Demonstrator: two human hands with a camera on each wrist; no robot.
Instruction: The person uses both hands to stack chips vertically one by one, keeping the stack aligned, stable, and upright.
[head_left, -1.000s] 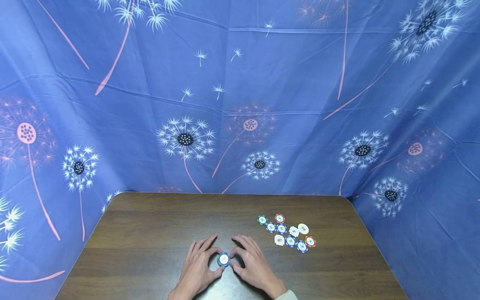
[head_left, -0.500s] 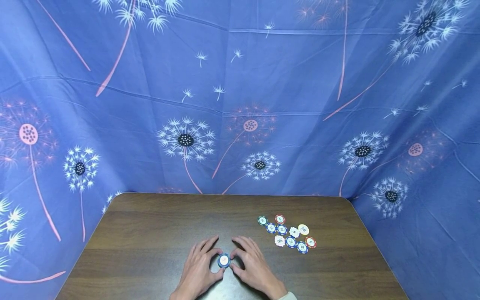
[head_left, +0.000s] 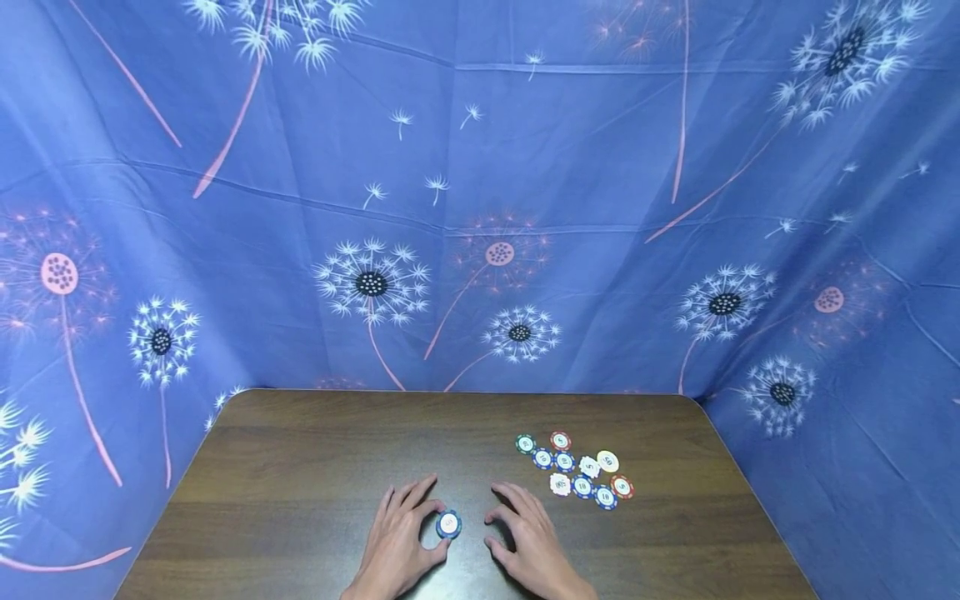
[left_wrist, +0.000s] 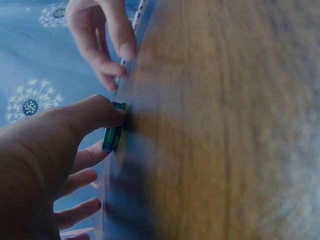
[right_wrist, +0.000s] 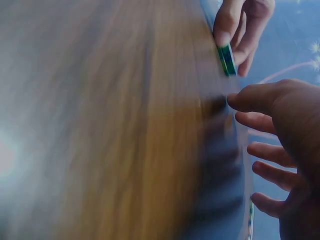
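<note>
Near the front middle of the table, my left hand (head_left: 399, 533) pinches a short stack of poker chips (head_left: 448, 524) by its edge between thumb and index finger. The top chip has a blue rim and a white centre. Seen edge-on in the left wrist view, the poker chip stack (left_wrist: 114, 127) is a couple of chips thick with green and dark edges. To the right of the stack, my right hand (head_left: 528, 537) is apart from it, thumb and fingers spread with nothing between them. In the right wrist view its fingertips (right_wrist: 241, 100) are close over the table.
Several loose poker chips (head_left: 564, 461), blue, red, green, white and yellow-rimmed, lie flat on the wooden table (head_left: 300, 467) beyond and right of my right hand. A blue dandelion-print cloth (head_left: 465, 192) hangs behind the table and along both sides.
My right hand has let go of the chip stack and moved to the right. My left hand still pinches the stack in the same place.
</note>
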